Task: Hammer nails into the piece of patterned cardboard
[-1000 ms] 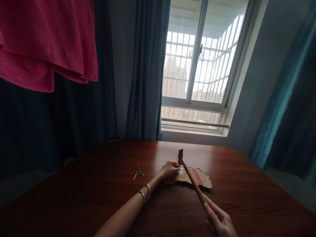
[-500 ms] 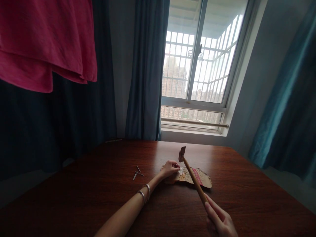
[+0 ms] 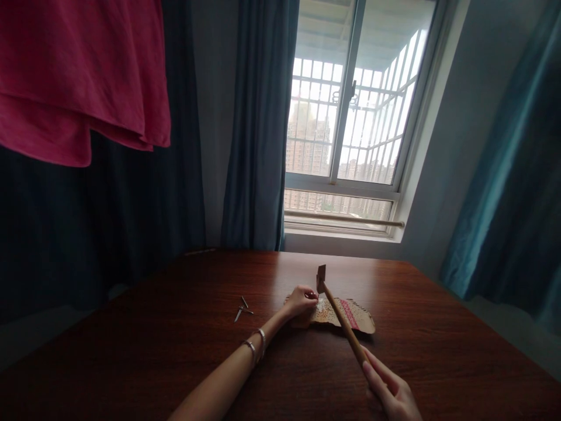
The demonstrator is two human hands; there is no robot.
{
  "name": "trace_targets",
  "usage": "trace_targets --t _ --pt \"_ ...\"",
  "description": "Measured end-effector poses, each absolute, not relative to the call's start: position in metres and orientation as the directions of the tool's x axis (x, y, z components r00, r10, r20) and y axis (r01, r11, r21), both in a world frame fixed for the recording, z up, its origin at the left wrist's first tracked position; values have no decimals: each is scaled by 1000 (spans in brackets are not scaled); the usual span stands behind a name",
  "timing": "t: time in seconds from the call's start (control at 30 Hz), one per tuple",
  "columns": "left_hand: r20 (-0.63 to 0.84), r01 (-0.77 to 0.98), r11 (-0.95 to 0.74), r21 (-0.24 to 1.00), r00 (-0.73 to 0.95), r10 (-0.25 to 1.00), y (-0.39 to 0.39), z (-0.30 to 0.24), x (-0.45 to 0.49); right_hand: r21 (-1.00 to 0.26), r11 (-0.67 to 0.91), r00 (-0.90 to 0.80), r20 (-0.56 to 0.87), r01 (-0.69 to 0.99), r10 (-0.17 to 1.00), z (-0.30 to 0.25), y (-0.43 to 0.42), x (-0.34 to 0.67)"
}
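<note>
My right hand (image 3: 391, 383) is wrapped around the wooden handle of a hammer (image 3: 344, 325), whose metal head is raised just above my left fingertips. My left hand (image 3: 301, 301) is closed in a pinch over a piece of cardboard (image 3: 363, 321) with printed patches and a pink strip. Between those fingers a thin nail seems to stand upright on the cardboard, mostly hidden by the fingers and the hammer head. Several loose nails (image 3: 243, 309) lie on the table to the left of my left hand.
A brown wooden table (image 3: 144, 362) carries everything. Behind it is a barred window (image 3: 333, 182) between dark blue curtains (image 3: 258, 146). At the upper left hangs a pink cloth (image 3: 83, 76). Two bangles (image 3: 262, 342) are on my left wrist.
The hammer head has come down slightly toward my left fingertips. My left hand keeps its pinch on the cardboard, and the loose nails lie as before.
</note>
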State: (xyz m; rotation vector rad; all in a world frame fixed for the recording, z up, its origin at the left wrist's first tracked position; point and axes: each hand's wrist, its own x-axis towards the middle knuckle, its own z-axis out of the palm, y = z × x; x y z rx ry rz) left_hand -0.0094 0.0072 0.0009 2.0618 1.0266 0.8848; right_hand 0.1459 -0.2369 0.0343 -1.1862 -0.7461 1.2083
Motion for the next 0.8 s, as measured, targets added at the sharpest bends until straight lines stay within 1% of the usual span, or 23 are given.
trace_targets --t 0.23,0.4,0.63,0.8 --pt "258 413 -457 788 452 854 10 -3 -8 -950 -59 298 -155 -307 942 31 -239 146" --pt "271 379 -465 800 463 844 14 -6 -8 -958 -38 317 -132 -286 939 23 -237 149" --pt "253 370 -445 816 464 849 17 -7 -8 -947 -38 280 -133 -320 951 28 -236 146" --pt "257 351 -450 821 477 841 15 -6 -9 -943 -67 268 -160 -326 950 34 -236 140"
